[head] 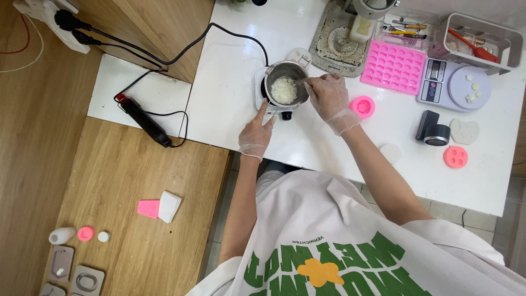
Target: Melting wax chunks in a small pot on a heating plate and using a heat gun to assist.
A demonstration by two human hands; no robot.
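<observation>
On the white bench (230, 98), a small steel pot (285, 87) holding pale flakes (284, 90) sits atop a little white hot plate (259, 90). Over the pot's right rim, the gloved right hand (329, 96) pinches a thin stirring tool, too small to name, dipping into the flakes. Just below the pot, the gloved left hand (256, 131) has its fingers loosely spread, forefinger tip touching the hot plate's front edge. Right of the pot lie a round pink mould (362, 106), a pink tray mould (393, 66) and a digital scale (452, 84). Left of the pot, a black heat gun (143, 121) rests on a white board.
</observation>
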